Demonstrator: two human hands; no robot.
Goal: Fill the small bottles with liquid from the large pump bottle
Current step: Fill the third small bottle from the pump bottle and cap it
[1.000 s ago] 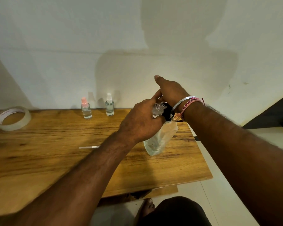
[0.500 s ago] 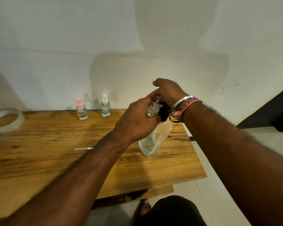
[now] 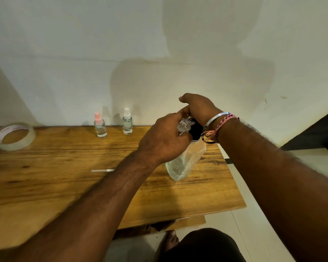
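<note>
Pretty dim, warm yellowish light w/ a big soft shadow of the person on the wall (image 3: 206,44), so the lamp's prob behind them. Wide-angle bends the table (image 3: 45,186) edge. Forearms up close look smeary/blurred, far stuff is soft too. No real glare anywhere.

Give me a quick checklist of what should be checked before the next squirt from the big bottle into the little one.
1. Small bottle held at the pump: ok, the left hand has a grip on it, open neck toward the black pump head.
2. Right hand on the pump head: ok.
3. Large pump bottle steady: not ok, it is tilted on the table.
4. Spout lined up with the neck: cannot tell, the hands hide it.
5. Liquid level in the held bottle: cannot tell.
6. Two capped small bottles out of the way: ok, upright by the wall.
</note>
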